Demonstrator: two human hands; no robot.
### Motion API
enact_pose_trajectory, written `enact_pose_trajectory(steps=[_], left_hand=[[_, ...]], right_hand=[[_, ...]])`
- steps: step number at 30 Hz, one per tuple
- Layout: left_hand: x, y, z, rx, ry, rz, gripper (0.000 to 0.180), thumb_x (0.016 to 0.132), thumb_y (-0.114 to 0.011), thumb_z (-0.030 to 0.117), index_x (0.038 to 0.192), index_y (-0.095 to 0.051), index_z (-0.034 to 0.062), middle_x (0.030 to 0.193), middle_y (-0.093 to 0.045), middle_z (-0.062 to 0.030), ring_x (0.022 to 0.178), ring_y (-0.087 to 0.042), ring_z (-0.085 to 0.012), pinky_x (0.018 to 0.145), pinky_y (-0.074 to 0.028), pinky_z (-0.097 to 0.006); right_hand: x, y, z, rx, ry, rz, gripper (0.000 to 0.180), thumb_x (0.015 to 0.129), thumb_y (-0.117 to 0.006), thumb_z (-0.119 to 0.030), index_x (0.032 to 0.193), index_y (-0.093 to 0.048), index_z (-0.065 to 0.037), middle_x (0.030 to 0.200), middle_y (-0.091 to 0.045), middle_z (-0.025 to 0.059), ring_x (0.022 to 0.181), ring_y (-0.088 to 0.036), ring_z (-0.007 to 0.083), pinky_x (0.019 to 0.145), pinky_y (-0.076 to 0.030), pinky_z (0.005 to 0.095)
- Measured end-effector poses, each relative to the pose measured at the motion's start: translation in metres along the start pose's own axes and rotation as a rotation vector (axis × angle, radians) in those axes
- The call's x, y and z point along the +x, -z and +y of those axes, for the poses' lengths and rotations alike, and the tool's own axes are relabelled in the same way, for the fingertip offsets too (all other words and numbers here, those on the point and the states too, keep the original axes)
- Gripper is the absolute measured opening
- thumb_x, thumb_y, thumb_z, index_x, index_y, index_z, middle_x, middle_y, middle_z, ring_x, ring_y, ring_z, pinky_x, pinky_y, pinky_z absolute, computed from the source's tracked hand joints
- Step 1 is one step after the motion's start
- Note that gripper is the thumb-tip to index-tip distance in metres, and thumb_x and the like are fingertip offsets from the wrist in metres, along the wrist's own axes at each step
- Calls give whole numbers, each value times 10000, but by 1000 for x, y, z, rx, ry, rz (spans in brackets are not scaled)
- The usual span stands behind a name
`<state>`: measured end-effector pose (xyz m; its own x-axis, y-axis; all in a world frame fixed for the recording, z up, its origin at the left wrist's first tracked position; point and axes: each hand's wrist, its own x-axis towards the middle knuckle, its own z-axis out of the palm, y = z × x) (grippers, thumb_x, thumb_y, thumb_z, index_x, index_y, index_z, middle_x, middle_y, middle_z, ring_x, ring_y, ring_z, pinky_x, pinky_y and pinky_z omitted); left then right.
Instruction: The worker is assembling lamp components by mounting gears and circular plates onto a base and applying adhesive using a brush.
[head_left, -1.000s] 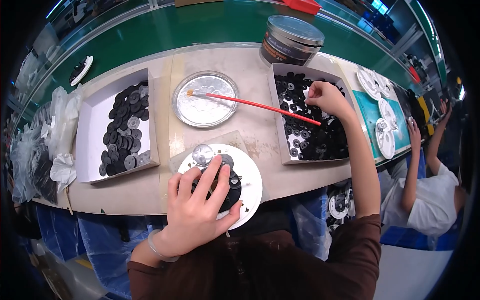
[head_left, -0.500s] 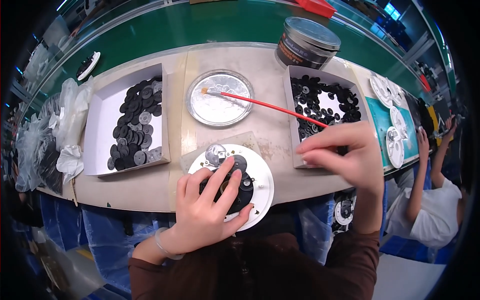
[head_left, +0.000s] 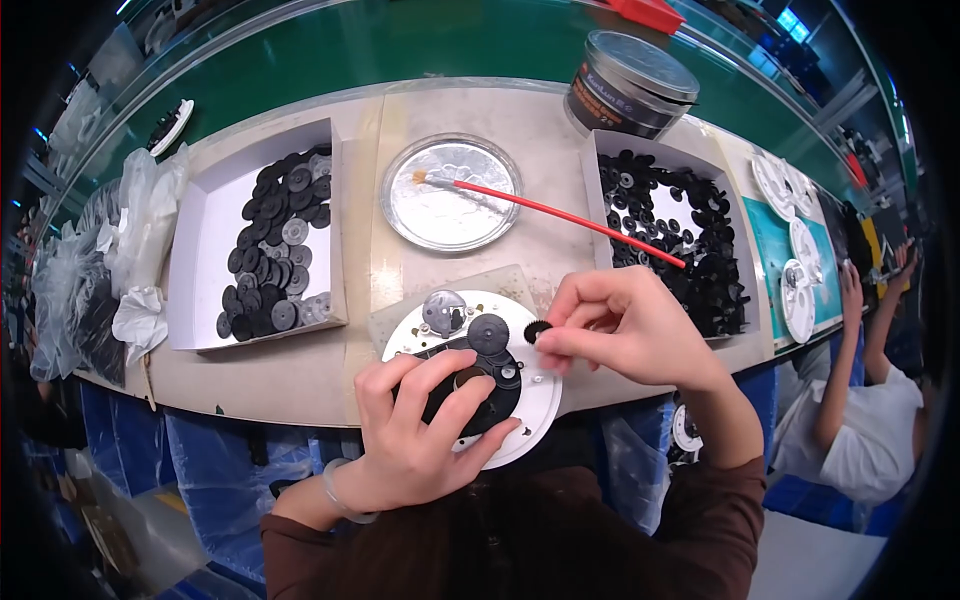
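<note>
A round white plastic base (head_left: pixel 541 408) lies in front of me, fitted with black and grey gear parts. My left hand (head_left: pixel 415 432) grips it from the left, with its fingers bent over the black centre part (head_left: pixel 500 404) and its thumb near the lower edge. A dark grey gear disc (head_left: pixel 488 335) sits on the base beyond my fingertips. Between thumb and forefinger, my right hand (head_left: pixel 622 325) pinches a small black gear (head_left: pixel 537 331), held at the base's upper right. The palm side of my left hand is hidden.
A white box (head_left: pixel 190 270) of dark gears stands on the left; another box (head_left: pixel 592 165) of small black gears is on the right. Between them, a red-handled brush (head_left: pixel 570 217) rests across a round metal lid (head_left: pixel 440 235). Behind stands a grease tin (head_left: pixel 630 85). A co-worker's arm (head_left: pixel 835 385) shows at right.
My right hand has come down and left from the right-hand box to the white base, and the small black gear now shows in its fingertips. My left hand stays on the base.
</note>
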<state>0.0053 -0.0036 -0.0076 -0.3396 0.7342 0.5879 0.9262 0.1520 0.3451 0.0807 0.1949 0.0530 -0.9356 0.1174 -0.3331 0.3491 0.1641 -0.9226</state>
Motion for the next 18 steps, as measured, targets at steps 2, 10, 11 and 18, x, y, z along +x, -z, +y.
enact_pose_trajectory(steps=[2, 10, 11, 18], left_hand=[[-1, -2, 1, -17, 23, 16, 344, 610, -728, 265, 886, -587, 116, 1035, -523, -33, 892, -403, -233, 736, -322, -340], [-5, -5, 5, -11, 44, 58, 305, 643, -706, 266, 880, -561, 138, 1037, -517, -31, 892, -405, -221, 745, -300, -351], [-5, -5, 5, -10, 45, 59, 305, 643, -706, 266, 880, -561, 138, 1037, -517, -31, 892, -405, -221, 745, -300, -351], [-3, -2, 6, 3, 13, 37, 354, 620, -728, 226, 923, -579, 120, 1010, -508, -58, 894, -413, -242, 747, -337, -343]], right_hand=[[7, 3, 8, 80, -4, -98, 100, 793, -605, -64, 799, -587, 34, 689, -629, 61, 592, -583, 74, 489, -428, 168], [16, -2, 4, 13, -145, -247, 135, 795, -627, -124, 749, -609, 3, 575, -563, 13, 459, -482, 44, 445, -367, 163], [16, -2, 5, 12, -145, -248, 135, 795, -627, -124, 749, -609, 3, 575, -563, 13, 459, -482, 44, 445, -367, 163], [18, -3, 14, -26, -77, -243, 133, 778, -645, -116, 726, -602, -2, 571, -559, -8, 488, -501, 31, 451, -365, 162]])
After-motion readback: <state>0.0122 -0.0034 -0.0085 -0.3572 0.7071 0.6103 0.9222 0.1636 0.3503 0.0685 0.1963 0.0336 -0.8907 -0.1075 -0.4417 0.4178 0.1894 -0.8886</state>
